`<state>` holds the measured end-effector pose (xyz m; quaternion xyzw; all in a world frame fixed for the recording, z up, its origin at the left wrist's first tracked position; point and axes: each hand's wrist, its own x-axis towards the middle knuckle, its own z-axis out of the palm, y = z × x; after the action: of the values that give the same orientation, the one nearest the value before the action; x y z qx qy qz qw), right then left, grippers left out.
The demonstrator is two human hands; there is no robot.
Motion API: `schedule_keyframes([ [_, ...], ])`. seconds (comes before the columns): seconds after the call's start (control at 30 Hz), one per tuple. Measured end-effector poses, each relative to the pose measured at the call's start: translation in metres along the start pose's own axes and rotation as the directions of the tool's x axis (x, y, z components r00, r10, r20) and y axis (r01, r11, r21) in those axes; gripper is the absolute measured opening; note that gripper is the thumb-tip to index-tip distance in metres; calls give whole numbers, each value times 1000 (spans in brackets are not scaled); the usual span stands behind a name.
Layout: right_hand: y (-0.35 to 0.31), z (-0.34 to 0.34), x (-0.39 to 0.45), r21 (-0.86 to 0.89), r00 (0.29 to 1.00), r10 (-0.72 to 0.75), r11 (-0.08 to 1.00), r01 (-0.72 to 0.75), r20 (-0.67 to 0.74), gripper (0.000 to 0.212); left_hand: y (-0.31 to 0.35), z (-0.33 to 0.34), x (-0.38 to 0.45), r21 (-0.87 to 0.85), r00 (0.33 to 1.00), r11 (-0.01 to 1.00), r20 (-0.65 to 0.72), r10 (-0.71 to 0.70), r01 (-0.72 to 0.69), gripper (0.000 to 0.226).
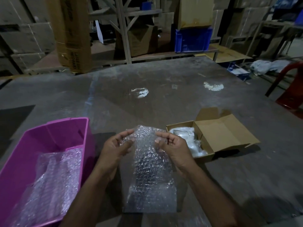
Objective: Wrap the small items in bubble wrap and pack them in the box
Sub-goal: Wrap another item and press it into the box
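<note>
Warehouse kind of place, pretty dim, with stacked cardboard cartons and metal shelving along the back wall, plus a blue plastic crate sitting on a low shelf back there. Big grey worktop fills most of the view, scuffed and dusty, with a couple of shiny light spots on it.

Using the pink plastic bin as the landmark: it sits at the near left of the worktop and has loose sheets of bubble wrap piled inside it. Well off to the right of the bin is a small open cardboard box, flaps up, with a few already wrapped white items tucked in its left half. Way past that box, at the far right edge, you can see part of a red plastic chair.

Between the bin and the box, a long strip of bubble wrap hangs down toward the person. Left hand pinches its top left edge, grip closed on the plastic with thumb and fingertips. Right hand does the same on the top right edge, fingers curled around it. Can't tell if anything is inside the strip.
</note>
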<state>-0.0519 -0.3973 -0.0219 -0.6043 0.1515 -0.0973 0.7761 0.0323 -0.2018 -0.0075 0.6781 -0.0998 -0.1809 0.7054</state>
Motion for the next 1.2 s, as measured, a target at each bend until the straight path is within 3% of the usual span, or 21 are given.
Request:
schedule_keyframes([
  [0.1, -2, -3, 0, 2, 998, -41, 999, 41, -51, 31, 5, 4, -1, 27, 998, 998, 8, 59, -60, 41],
  [0.2, -4, -8, -1, -60, 996, -53, 997, 49, -70, 32, 9, 6, -3, 174, 991, 976, -10, 137, -133, 37],
  [0.3, -6, -12, -3, -151, 993, -91, 985, 79, -78, 30, 15, 6, -3, 433, 976, 879, 11, 216, -199, 34],
  [0.43, -10, -18, -1, -323, 982, -164, 938, 127, -91, 10, 19, 7, -2, 548, 944, 795, -30, 329, -260, 12],
  [0.5, -13, -21, 1, -398, 974, -213, 902, 168, -74, 8, 21, 6, -2, 588, 935, 762, -24, 353, -272, 13],
  [0.6, -15, -25, 3, -422, 966, -260, 877, 229, -15, 7, 21, 2, 2, 534, 956, 803, 38, 292, -267, 13],
  [0.7, -16, -26, 2, -341, 979, -202, 920, 192, 6, 7, 20, 3, 1, 448, 964, 854, 108, 243, -265, 11],
  [0.87, -17, -22, 0, -277, 976, -219, 937, 214, 13, 15, 12, 7, -2, 393, 966, 886, 21, 259, -246, 23],
  [0.97, -18, -22, 0, -268, 977, -207, 940, 210, 40, 24, 12, 8, -3, 364, 963, 893, 51, 264, -264, 21],
  [1.07, -20, -23, -2, -204, 984, -165, 963, 176, 72, 19, 20, 14, -9, 316, 972, 919, 58, 230, -236, 35],
  [1.2, -23, -25, -3, -191, 988, -120, 972, 136, 97, 35, 25, 13, -11, 229, 979, 955, 120, 165, -189, 26],
])
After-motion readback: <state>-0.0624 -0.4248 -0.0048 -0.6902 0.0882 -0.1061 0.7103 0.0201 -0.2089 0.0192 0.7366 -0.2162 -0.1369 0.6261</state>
